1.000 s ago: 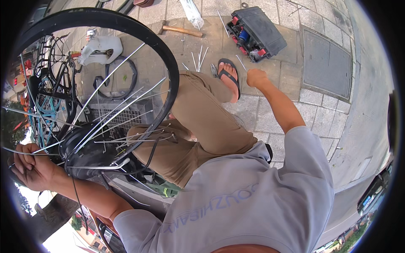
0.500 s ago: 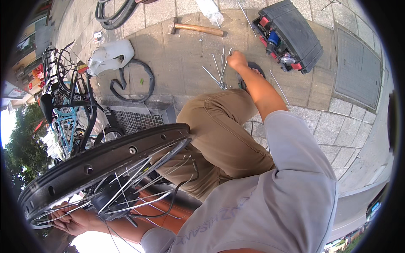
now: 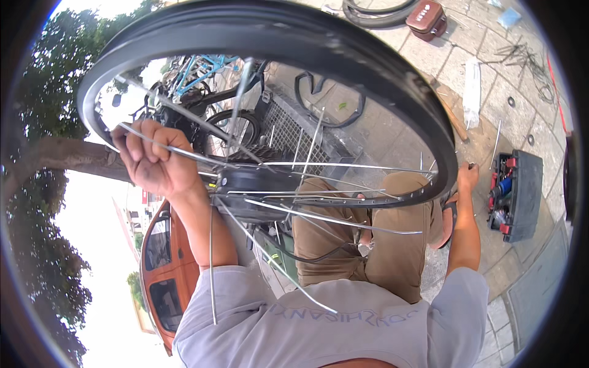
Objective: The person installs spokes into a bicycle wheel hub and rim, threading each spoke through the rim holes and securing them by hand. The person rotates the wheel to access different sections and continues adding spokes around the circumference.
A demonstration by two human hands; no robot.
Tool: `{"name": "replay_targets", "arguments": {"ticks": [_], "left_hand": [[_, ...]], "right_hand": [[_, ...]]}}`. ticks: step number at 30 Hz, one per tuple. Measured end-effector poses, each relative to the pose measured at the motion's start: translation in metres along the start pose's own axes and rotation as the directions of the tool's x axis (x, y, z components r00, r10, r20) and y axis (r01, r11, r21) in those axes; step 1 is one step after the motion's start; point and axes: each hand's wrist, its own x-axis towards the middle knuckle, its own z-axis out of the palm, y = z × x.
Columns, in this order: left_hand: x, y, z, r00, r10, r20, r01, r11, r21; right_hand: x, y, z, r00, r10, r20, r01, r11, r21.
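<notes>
From where I stand, the bicycle wheel rim (image 3: 270, 40) is up in the air before the person's chest, crossing most of the view of the ground. Behind its lower right curve a wooden handle (image 3: 453, 118) is partly hidden. The open toolbox (image 3: 524, 196) sits right of the right hand (image 3: 467, 175), a thin rod (image 3: 496, 144) close by. Farther out lie a clear plastic sleeve (image 3: 472, 92), a brown case (image 3: 426, 19) and a tire (image 3: 380, 21); an orange car (image 3: 187, 264) stands off to the left.

The left hand (image 3: 153, 153) is just inside the rim's left edge, fingers bent in along a spoke (image 3: 205, 161); whether they pinch it, I can't tell. The right hand is low beside the knee, fingers bent; I can't tell what they hold. Bare paving shows between toolbox and case.

The rim is smooth black, the hub (image 3: 257, 181) dark and rounded, with slim silvery spokes sticking out, several ends loose. Below, a metal grate (image 3: 287, 122) shows a square mesh.
</notes>
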Motion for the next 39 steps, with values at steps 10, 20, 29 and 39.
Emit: {"name": "replay_targets", "arguments": {"ticks": [10,20,29,39], "left_hand": [[-0.024,0.031,-0.025,0.956,-0.158,0.247,0.179,0.982,-0.065],[-0.033,0.047,-0.011,0.985,-0.056,0.166,-0.011,0.926,0.377],[-0.033,0.052,-0.001,0.984,-0.115,0.134,0.039,0.880,0.473],[-0.028,0.049,-0.007,0.981,-0.131,0.146,0.056,0.899,0.435]], "right_hand": [[-0.091,-0.269,-0.207,0.785,-0.569,-0.245,0.613,0.658,0.437],[-0.283,-0.500,-0.299,0.276,-0.900,-0.338,0.815,0.032,0.579],[-0.399,-0.582,-0.253,0.171,-0.985,-0.031,0.882,0.139,0.450],[-0.415,-0.606,-0.244,0.300,-0.928,0.220,0.872,0.360,0.331]]}}
